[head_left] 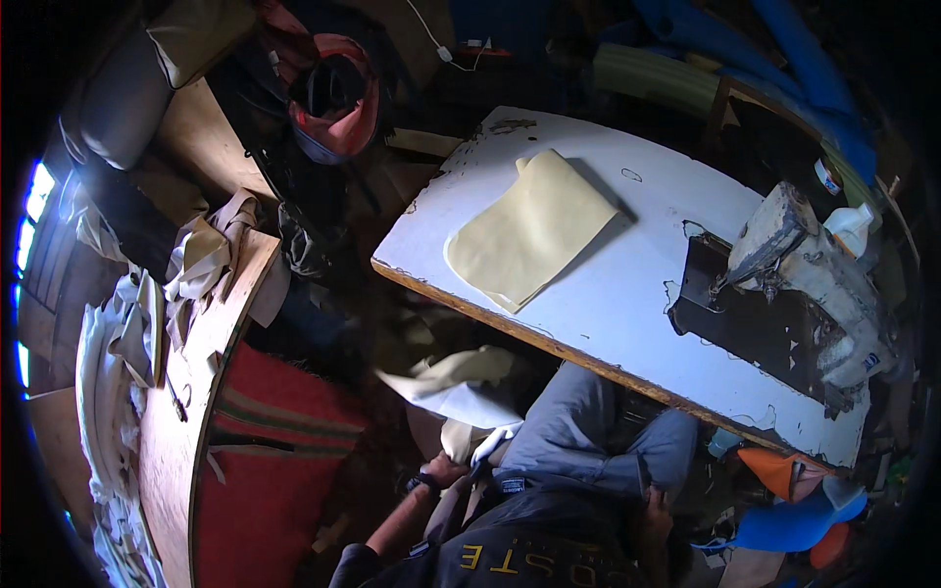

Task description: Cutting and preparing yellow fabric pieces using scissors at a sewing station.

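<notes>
My left hand (448, 469), with a dark band on its wrist, is low beside my left thigh. Its fingers are closed around a cream sheet piece (455, 441), fabric or leather-like. Just beyond it are more loose cream and white pieces (461, 387), partly blurred. My right hand (655, 505) hangs beside my right thigh in shadow; its fingers are too dim to read. On the white worktable (412, 235) lies a folded cream sheet (534, 230), apart from both hands. A worn sewing machine (818, 284) stands at the table's right end.
At the left, a wooden board (181, 461) carries fabric scraps (201, 260) and white material (108, 392). A red panel (274, 461) stands below its edge. Blue and orange pieces (799, 514) lie at the lower right. Blue rolls (725, 39) are at the back.
</notes>
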{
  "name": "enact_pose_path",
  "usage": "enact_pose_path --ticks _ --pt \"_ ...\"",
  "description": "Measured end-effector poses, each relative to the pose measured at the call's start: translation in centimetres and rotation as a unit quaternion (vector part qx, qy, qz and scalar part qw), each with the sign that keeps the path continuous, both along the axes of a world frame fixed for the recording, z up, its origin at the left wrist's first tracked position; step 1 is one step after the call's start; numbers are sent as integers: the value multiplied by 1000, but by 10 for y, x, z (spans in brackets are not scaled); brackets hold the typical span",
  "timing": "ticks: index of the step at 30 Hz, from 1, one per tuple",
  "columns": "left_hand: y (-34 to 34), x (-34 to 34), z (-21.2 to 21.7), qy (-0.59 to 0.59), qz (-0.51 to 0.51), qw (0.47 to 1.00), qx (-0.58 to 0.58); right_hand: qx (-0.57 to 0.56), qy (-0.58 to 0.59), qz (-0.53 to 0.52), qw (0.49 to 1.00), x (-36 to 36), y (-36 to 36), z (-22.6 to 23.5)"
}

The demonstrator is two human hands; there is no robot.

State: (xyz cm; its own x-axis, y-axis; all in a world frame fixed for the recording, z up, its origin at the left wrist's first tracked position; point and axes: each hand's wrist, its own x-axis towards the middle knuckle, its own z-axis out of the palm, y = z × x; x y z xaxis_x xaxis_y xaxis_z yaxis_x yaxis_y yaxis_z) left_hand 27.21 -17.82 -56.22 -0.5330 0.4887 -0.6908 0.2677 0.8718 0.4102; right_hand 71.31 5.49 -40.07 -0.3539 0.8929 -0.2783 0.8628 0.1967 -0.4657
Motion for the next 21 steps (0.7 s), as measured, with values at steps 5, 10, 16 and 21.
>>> enact_pose_path --ticks 5,10,16,21 --pt "56 -66 152 -218 -17 945 243 27 15 -17 999 2 8 -5" --pt "188 -108 332 235 -111 833 489 63 4 -26 998 4 4 -15" --pt "345 -165 341 463 -211 826 242 193 -12 37 980 15 14 -23" --pt "372 -206 342 245 -232 925 173 132 3 -11 991 14 10 -21"
